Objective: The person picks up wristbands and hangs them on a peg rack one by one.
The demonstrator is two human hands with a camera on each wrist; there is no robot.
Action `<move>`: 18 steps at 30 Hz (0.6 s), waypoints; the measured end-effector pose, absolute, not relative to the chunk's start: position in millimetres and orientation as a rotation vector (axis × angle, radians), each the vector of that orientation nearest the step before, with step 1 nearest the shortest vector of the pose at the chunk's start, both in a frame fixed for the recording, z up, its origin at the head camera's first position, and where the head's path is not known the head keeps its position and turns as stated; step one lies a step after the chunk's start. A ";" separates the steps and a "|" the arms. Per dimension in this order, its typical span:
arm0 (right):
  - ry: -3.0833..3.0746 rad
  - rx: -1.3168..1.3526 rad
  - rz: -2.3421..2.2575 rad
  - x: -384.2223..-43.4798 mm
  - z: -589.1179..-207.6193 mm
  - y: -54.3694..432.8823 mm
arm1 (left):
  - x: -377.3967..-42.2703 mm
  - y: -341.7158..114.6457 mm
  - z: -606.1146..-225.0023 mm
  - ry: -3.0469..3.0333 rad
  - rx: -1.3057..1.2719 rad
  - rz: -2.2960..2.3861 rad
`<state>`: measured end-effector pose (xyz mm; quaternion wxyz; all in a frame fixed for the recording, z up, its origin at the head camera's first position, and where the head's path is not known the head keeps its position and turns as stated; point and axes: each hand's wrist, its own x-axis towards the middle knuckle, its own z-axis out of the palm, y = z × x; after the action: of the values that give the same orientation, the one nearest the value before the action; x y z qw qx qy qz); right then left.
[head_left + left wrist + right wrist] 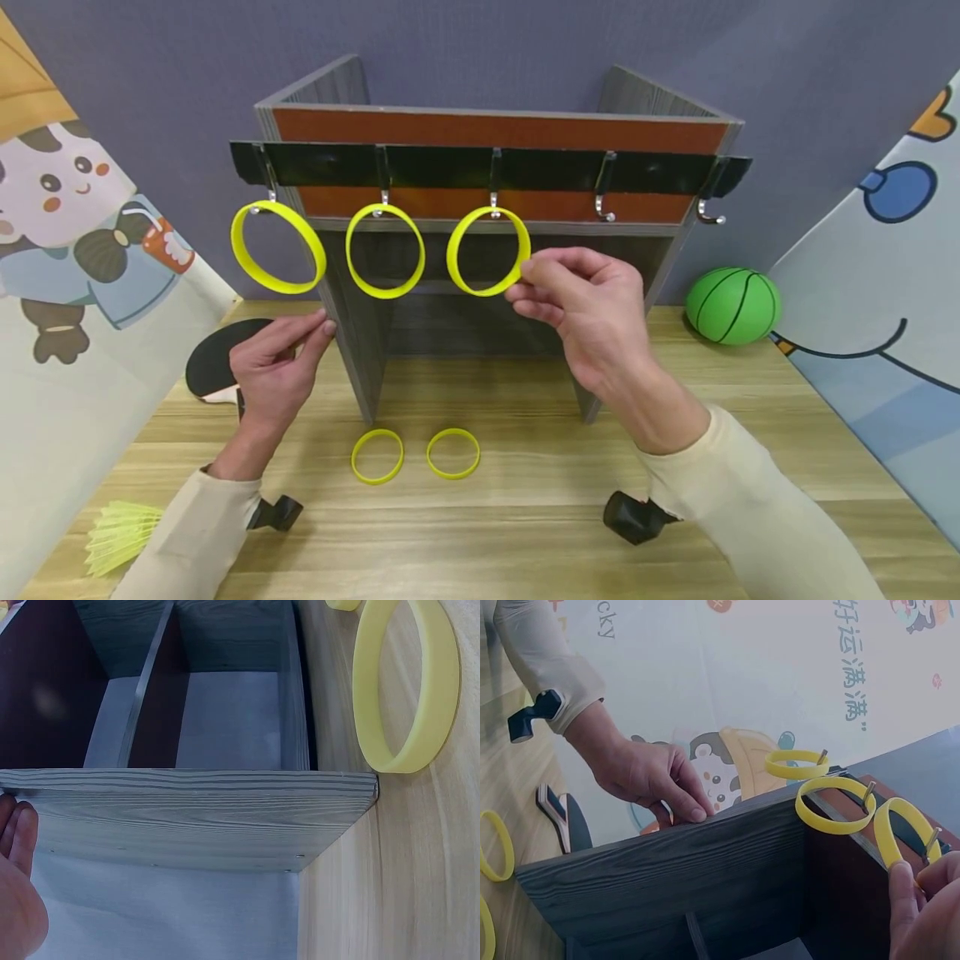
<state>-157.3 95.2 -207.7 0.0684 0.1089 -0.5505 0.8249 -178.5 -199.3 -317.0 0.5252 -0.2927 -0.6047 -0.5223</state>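
With thumb and fingers, my right hand (592, 304) pinches the right side of a yellow wristband (488, 252), whose top loops over the middle hook (495, 204). To its left, two more yellow wristbands (385, 252) (277, 247) hang from hooks on the black hook strip (555, 171). That strip runs across the front of a grey wooden shelf unit (352, 350). My left hand (277, 358) holds the front edge of the unit's left side panel (660, 847), thumb on the edge and fingers along the outer face. Two hooks (604, 208) (708, 212) at the right carry no band.
Two yellow wristbands (377, 457) (453, 454) lie on the wooden table (465, 542) before the unit. A black table tennis paddle (217, 358) and a yellow shuttlecock (123, 533) lie at the left. A green ball (733, 306) sits at the right near the wall.
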 end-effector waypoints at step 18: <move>-1.696 0.422 2.455 -156.9 -248.1 113.6 | -184.8 -205.5 -323.6 -1.449 -0.722 -1.257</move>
<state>-156.9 113.6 -248.1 0.0639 0.1399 -0.5618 0.8129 -184.8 -205.5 -323.6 0.5191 -0.3012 -0.6043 -0.5241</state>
